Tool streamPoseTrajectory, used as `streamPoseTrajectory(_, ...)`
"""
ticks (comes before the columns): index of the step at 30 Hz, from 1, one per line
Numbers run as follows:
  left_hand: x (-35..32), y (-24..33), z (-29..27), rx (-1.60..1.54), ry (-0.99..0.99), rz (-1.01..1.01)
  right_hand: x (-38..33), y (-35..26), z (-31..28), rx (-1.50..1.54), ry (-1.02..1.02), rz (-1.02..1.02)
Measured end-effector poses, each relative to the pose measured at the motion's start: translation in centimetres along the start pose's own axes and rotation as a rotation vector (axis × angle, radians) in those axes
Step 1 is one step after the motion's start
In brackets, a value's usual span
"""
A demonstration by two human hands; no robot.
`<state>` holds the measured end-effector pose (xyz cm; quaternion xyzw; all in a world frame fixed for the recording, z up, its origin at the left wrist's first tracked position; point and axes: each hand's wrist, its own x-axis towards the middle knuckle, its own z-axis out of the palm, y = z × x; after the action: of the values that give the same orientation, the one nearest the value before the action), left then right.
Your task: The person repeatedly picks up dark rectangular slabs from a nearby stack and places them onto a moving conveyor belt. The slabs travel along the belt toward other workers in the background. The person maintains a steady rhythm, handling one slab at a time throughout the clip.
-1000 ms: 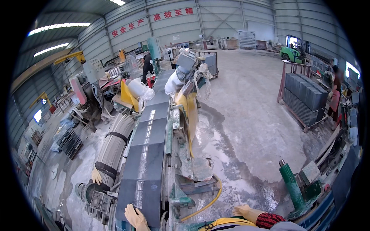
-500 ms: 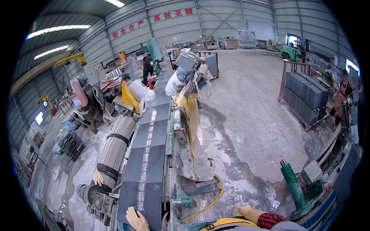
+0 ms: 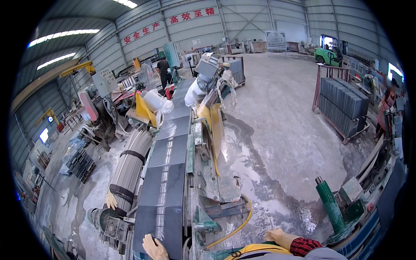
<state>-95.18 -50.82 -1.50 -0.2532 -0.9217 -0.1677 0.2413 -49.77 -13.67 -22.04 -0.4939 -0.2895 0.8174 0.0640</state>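
A row of dark grey stone slabs (image 3: pixel 162 184) lies end to end on a long conveyor running away from me. My left hand (image 3: pixel 155 248), in a cream rubber glove, rests at the left edge of the nearest slab, its fingers stretched out and holding nothing. Over at the lower right, my right hand (image 3: pixel 279 238), gloved alike below a red-and-black checked sleeve, has its fingers extended with nothing in them. A yellow hose (image 3: pixel 248 219) curves between that hand and the conveyor. Water gleams in a strip along the slabs.
A machine head (image 3: pixel 206 71) and yellow guards (image 3: pixel 213 125) stand over the conveyor. Left of it lie a strapped ribbed bundle (image 3: pixel 128 167) and a loose glove (image 3: pixel 111 199). A green post (image 3: pixel 330 208), racked slabs (image 3: pixel 342 104), a forklift (image 3: pixel 328 56) and two people are around.
The person at the far end of the conveyor stands more upright, and the person at the right has shifted slightly. My hands and the slabs stay nearly where they were.
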Motion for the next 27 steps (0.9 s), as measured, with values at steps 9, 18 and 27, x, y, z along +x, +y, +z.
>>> streamPoseTrajectory(9, 0.0, 0.8, -0.3, 0.023, -0.15, -0.036, 0.3, 0.2, -2.0, 0.146, -0.043, 0.04)
streamPoseTrajectory(18, 0.2, -5.6, -8.2, 0.454, -0.275, -0.172, -1.1, -0.5, 2.0, 0.189, -0.334, -0.132)
streamPoseTrajectory(27, 4.8, -5.0, -5.8, 0.173, -0.357, -0.163, 0.1, 0.3, -0.4, -0.204, 0.075, -0.04)
